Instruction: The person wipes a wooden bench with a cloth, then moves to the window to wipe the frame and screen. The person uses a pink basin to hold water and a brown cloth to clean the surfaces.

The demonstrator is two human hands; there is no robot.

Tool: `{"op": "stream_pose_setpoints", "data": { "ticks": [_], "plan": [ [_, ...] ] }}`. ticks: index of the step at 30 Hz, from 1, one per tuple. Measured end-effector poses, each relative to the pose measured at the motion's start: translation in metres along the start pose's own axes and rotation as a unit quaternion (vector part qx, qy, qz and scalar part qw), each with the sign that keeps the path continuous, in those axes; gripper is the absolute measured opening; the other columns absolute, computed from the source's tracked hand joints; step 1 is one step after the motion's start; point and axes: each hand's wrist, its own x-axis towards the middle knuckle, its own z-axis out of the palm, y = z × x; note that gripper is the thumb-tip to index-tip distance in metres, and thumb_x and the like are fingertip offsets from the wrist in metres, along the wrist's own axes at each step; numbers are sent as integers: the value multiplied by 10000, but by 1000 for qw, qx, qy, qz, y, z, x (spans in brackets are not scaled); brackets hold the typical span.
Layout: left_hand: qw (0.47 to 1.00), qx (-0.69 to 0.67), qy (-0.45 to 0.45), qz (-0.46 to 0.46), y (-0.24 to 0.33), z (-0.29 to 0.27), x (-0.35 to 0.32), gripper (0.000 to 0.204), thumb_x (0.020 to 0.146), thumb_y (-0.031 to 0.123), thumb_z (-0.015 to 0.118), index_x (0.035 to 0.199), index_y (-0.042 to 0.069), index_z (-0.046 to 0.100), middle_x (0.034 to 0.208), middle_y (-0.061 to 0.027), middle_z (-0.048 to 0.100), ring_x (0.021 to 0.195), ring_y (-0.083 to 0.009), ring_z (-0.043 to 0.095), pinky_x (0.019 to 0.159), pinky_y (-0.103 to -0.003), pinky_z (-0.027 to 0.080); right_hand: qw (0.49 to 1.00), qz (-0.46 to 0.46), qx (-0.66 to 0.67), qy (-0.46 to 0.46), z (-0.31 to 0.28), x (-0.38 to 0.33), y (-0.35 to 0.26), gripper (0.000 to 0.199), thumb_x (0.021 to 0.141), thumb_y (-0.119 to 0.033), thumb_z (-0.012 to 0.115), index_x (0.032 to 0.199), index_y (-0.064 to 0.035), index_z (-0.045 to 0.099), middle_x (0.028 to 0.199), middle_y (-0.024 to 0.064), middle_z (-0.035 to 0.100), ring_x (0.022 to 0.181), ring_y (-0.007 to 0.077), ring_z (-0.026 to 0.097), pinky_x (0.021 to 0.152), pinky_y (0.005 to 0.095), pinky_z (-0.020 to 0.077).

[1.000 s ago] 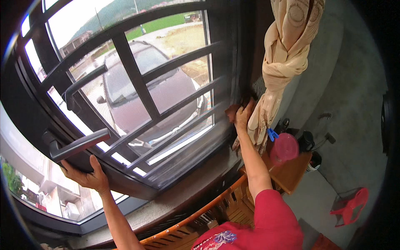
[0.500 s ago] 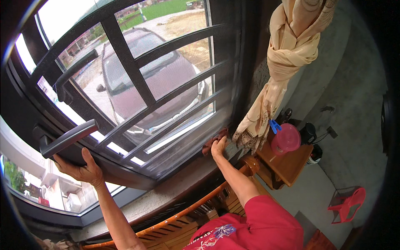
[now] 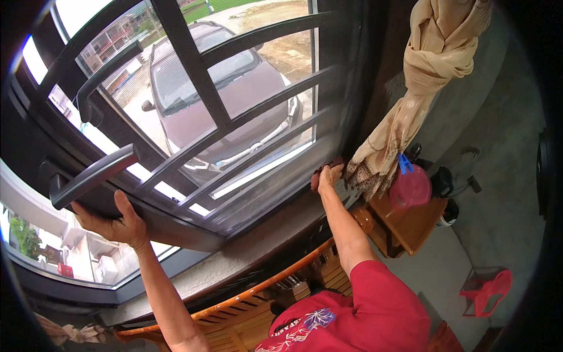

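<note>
Wiping at the window frame's lower right corner
The right hand (image 3: 329,176) is pressing a dark cloth (image 3: 321,171) there; the left hand (image 3: 111,220) is gripping the open sash's (image 3: 176,226) lower edge.

Dark brown window frame (image 3: 193,232), maroon cloth (image 3: 321,171)

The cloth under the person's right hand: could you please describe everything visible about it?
The cloth is small, dark reddish-brown and bunched up, soft fabric by its look. Most of it is hidden beneath the right hand, which presses it against the bottom corner of the window frame, just above the sill. Only its left and upper edges show. The knotted beige curtain hangs close on its right; whether they touch is unclear.
</note>
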Motion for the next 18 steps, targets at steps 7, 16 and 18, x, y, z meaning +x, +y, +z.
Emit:
{"op": "stream_pose_setpoints", "data": {
  "ticks": [7, 16, 18],
  "plan": [
    [998, 62, -6, 12, 2, -1, -2, 835, 793, 462, 697, 1410, 33, 334, 1268, -241, 372, 1171, -346, 425, 959, -431, 392, 998, 20, 44, -29, 38, -95, 38, 776, 765, -52, 467, 1439, -29, 83, 1398, 313, 188, 1241, 436, 330, 1050, 460, 312],
    [990, 138, -2, 0, -9, -10, 3, 937, 715, 694, 620, 1381, 76, 392, 1170, -268, 372, 1132, -400, 413, 838, -488, 450, 988, 95, 83, -85, 102, -280, 75, 667, 763, -66, 446, 1366, -19, 164, 1330, 307, 326, 1208, 436, 386, 1021, 491, 336],
    [994, 113, -7, -6, 4, 2, 1, 939, 715, 692, 622, 1384, 76, 387, 1186, -283, 363, 1144, -411, 406, 834, -494, 452, 972, 187, 117, -77, 123, -290, 104, 583, 779, -107, 458, 1325, -132, 255, 1265, 184, 431, 1092, 337, 486, 854, 507, 424]
  ]
}}
